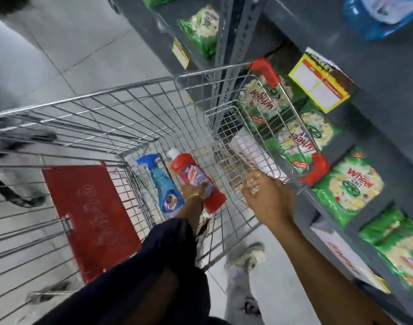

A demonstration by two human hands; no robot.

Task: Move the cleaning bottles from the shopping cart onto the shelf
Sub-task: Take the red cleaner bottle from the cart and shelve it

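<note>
Green detergent packs around a yellow price tag

We take the yellow price tag [321, 82] as our landmark. Directly below it we see green detergent packs [347, 185] lying in a row, some labelled "Wheel". Further below the tag, a white card [346, 256] sits beside more green packs. Above and right of the tag we see a blue bag [379, 16]. Far left of the tag we find a smaller price label [181, 52], with another green pack [202, 28] just above it. Well below and left of the tag, grey floor tiles [67, 43] spread out, and we see a pale shoe [246, 256].
</note>
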